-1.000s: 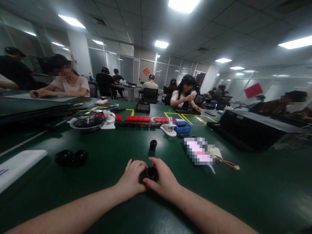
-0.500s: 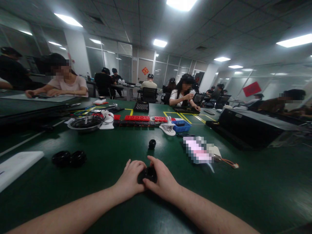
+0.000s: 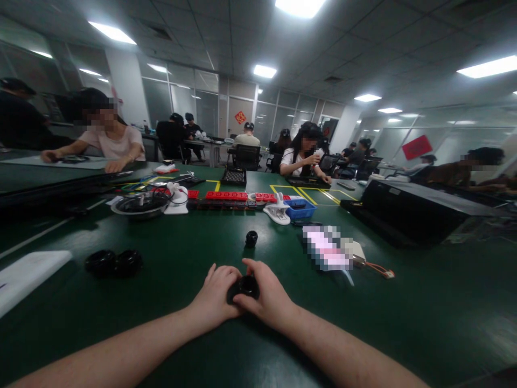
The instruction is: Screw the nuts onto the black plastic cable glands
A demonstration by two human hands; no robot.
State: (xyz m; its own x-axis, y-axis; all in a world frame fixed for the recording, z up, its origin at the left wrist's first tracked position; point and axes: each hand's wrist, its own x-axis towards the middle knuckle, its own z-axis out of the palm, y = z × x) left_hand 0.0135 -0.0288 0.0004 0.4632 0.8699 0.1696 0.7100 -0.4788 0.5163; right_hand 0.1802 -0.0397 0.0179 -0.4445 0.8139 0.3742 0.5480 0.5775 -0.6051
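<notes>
Toward the near edge of the green worktop, the glossy black hollow part is gripped between the curled left hand and the thumb and fingers of the right hand, seemingly light, stiff and slippery, best held around its outer wall.

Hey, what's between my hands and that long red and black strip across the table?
The head view shows one small, glossy black round piece on the green tabletop, beyond your left hand and right hand, short of the strip.
</notes>
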